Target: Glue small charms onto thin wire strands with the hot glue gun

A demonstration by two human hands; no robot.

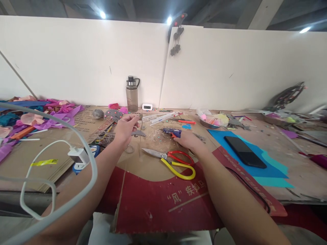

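My left hand (127, 128) is raised above the cardboard, its fingers pinched on a thin wire piece (140, 124) that hangs down to a small grey cutout (139, 133). Reaching forward, my right hand (189, 140) lies over the handle of a blue and orange glue gun (171, 132) on the table, fingers curled on it. Scissors (173, 161) with one red and one yellow handle lie open on the cardboard (158, 190) between my arms, just in front of the right hand.
A black phone (244, 151) lies on blue sheets (268, 166) at right. A water bottle (132, 94) and small clock (147, 107) stand by the white wall. Purple and pink scraps (51, 114) pile at left. A white charger and cable (76, 154) cross the left foreground.
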